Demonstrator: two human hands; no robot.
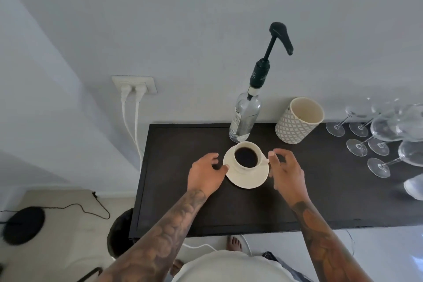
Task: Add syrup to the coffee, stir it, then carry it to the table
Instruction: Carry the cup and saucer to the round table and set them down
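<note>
1. The left hand (207, 173) rests at the saucer's (248, 179) left rim, thumb tip touching the edge, the other fingers curled loosely and closed on nothing.
2. The right hand (286, 170) sits at the saucer's right side, fingers spread apart; its forefinger and thumb reach toward the cup's small handle, but whether they actually pinch it I cannot tell.
3. Between the 2 hands stands the cream cup (248, 155) on the saucer, filled nearly to the rim with black coffee (246, 157). Cup and saucer rest on the dark counter (229, 208).
4. Just beyond the cup, touching or almost touching its far rim in this view, stands a clear glass syrup bottle (245, 119) with very little liquid visible inside. It carries a white label with small print and a code square, too blurred to read. A dark collar on its neck bears pale lettering, also unreadable.
5. The bottle's black pump (278, 38) rises high above the grip, its spout pointing right and down.
6. Beyond the right hand stands a cream canister (297, 121) with a diamond pattern, open-topped; nothing shows inside.
7. Farther right of the right hand, about 7 empty stemmed glasses (375, 137) crowd the counter.
8. Beyond the left hand, on the wall, a white socket (134, 84) holds 2 white plugs, cords hanging down.
</note>
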